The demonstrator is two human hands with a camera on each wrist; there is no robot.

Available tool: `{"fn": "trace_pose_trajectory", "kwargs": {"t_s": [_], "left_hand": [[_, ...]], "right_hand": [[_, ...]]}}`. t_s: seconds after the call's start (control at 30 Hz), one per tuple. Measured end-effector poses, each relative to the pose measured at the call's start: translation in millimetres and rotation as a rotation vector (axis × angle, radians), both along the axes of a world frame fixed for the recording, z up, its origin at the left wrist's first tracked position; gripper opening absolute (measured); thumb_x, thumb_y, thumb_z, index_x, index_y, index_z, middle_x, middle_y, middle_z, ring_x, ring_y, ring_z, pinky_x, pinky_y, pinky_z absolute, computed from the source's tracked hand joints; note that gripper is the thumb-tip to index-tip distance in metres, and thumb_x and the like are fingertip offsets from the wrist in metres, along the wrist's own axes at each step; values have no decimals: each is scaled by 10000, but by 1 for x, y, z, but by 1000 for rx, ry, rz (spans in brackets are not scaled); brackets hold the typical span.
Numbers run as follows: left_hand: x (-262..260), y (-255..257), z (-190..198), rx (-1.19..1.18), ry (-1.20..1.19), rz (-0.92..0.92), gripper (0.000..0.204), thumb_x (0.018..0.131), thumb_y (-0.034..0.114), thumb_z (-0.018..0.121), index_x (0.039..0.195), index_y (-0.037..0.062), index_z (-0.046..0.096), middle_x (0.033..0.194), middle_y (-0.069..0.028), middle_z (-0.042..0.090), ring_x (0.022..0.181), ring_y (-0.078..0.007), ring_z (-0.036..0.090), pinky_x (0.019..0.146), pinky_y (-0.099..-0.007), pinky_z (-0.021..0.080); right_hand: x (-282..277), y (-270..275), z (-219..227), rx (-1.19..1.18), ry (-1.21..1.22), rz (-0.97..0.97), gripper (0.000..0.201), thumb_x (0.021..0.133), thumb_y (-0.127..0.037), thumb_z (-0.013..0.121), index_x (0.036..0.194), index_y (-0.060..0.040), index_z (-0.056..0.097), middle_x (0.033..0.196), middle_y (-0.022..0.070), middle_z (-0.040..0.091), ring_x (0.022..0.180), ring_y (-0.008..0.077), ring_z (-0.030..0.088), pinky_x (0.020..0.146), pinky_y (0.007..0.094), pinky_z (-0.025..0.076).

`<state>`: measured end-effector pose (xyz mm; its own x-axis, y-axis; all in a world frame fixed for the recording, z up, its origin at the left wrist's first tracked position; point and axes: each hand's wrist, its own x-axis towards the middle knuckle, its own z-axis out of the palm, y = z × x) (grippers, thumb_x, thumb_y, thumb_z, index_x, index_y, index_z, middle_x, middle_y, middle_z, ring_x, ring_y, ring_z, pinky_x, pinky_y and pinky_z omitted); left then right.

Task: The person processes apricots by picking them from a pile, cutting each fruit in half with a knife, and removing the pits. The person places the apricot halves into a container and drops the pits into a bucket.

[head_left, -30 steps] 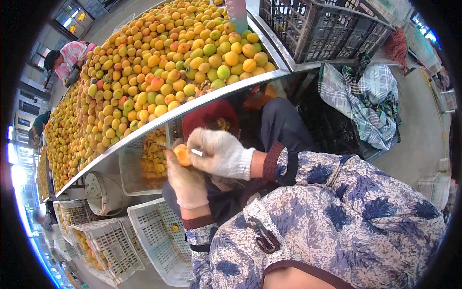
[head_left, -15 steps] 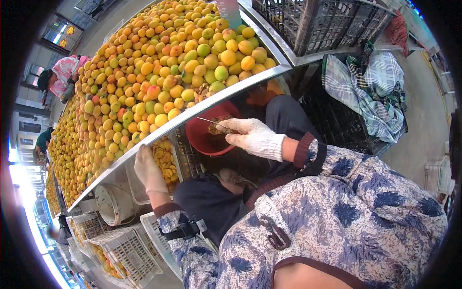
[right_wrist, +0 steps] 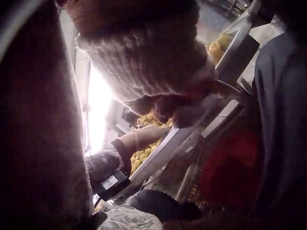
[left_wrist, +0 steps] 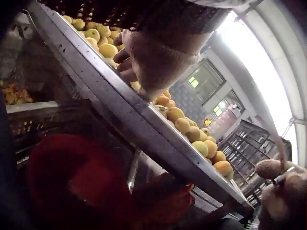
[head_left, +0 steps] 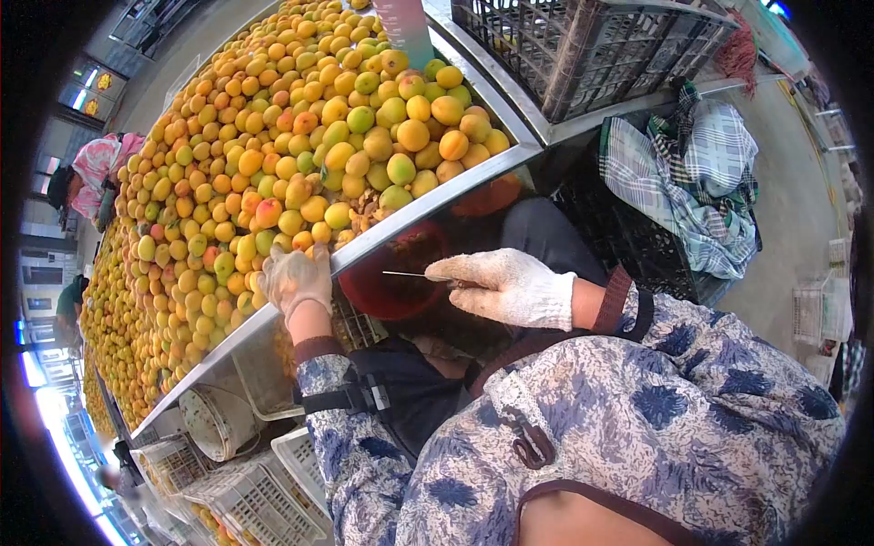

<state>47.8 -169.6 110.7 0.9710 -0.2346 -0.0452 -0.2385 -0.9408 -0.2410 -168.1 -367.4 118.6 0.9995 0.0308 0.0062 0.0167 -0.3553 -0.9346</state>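
A long steel table (head_left: 437, 196) is heaped with yellow and orange apricots (head_left: 300, 155). My gloved left hand (head_left: 296, 278) reaches over the table's rim, its fingers lying on the apricots at the edge (left_wrist: 108, 50); I cannot see a fruit gripped. In the left wrist view the left hand (left_wrist: 153, 62) shows from below against the rim (left_wrist: 144, 129). My gloved right hand (head_left: 510, 287) grips a thin knife (head_left: 410, 274), blade pointing left, level above a red basin (head_left: 387, 287) under the table. In the right wrist view the right hand (right_wrist: 158, 72) is a dim shape.
A black crate (head_left: 592, 45) stands at the table's far end, a checked cloth (head_left: 692, 173) beside it. Under the table sit a clear tub (head_left: 259, 369), a round pail (head_left: 214, 419) and white crates (head_left: 273, 491). A person in pink (head_left: 86, 173) works at the far left.
A second ago both hands held an apricot against the knife. The left hand dropped to the tub, then rose onto the pile. The right hand moved over the red basin.
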Motion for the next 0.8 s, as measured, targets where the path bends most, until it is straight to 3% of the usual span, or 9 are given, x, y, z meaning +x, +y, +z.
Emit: {"fn": "trace_pose_trajectory", "kwargs": {"t_s": [0.23, 0.27, 0.4, 0.47, 0.57, 0.67, 0.7, 0.77, 0.8], "left_hand": [[-2, -18, 12, 1, 88, 92, 560, 887, 543, 529, 1024, 41, 736, 1226, -145, 612, 1172, -307, 525, 1025, -447, 357], [1, -18, 9, -3, 79, 110, 575, 877, 555, 537, 1023, 34, 733, 1214, -153, 615, 1179, -311, 523, 1017, -439, 369], [11, -13, -2, -6, 63, 149, 616, 850, 565, 557, 1035, 1, 720, 1199, -191, 615, 1183, -329, 530, 987, -416, 413], [9, -16, 0, -26, 47, 167, 622, 850, 557, 550, 1036, -13, 716, 1203, -205, 610, 1167, -341, 540, 980, -419, 420], [10, -9, -4, -70, 8, 127, 621, 856, 528, 525, 1036, -38, 708, 1178, -231, 618, 1113, -375, 570, 958, -418, 435], [27, 14, -24, -301, 58, 127, 522, 883, 444, 523, 957, -36, 716, 1063, -249, 648, 1065, -385, 587, 950, -417, 437], [26, 15, -26, -297, 59, 122, 522, 883, 444, 523, 957, -36, 716, 1063, -249, 648, 1065, -385, 587, 950, -417, 437], [21, 17, -29, -628, 109, 136, 432, 891, 357, 537, 920, -38, 709, 1049, -243, 650, 1023, -388, 597, 925, -428, 451], [13, 14, -33, -628, 2, 29, 341, 878, 278, 549, 910, -22, 708, 1018, -220, 658, 983, -380, 605, 904, -434, 461]], "right_hand": [[10, 4, 3, 35, -55, 1, 352, 891, -185, 596, 1223, -66, 603, 1078, 178, 670, 1013, 336, 648, 906, 375, 503], [9, 3, 8, 21, 83, 52, 357, 909, -131, 606, 1254, -42, 595, 1175, 176, 648, 1106, 291, 627, 984, 341, 467], [1, 1, 7, 29, 78, 71, 351, 907, -122, 603, 1248, -41, 599, 1157, 172, 655, 1093, 284, 633, 973, 337, 474], [-2, -4, 9, 100, 192, 67, 348, 912, -126, 608, 1247, -32, 592, 1163, 157, 660, 1088, 241, 636, 964, 319, 475], [-6, -9, -10, 204, 88, -59, 323, 894, -219, 609, 1182, -71, 614, 1045, 169, 681, 991, 299, 662, 891, 359, 499], [-3, -14, -16, 388, 143, -189, 277, 917, -191, 622, 1141, -30, 605, 998, 95, 685, 947, 142, 618, 887, 300, 480], [0, -16, -10, 392, 143, -193, 277, 917, -191, 622, 1141, -30, 605, 998, 95, 685, 947, 142, 618, 887, 300, 480], [5, -20, 7, 693, 398, -301, 264, 930, -168, 611, 1147, -18, 597, 928, 34, 637, 833, 93, 581, 716, 240, 484], [10, -21, 5, 703, 410, -312, 265, 926, -192, 604, 1143, -39, 599, 815, 20, 599, 661, 86, 555, 529, 243, 451]]}}
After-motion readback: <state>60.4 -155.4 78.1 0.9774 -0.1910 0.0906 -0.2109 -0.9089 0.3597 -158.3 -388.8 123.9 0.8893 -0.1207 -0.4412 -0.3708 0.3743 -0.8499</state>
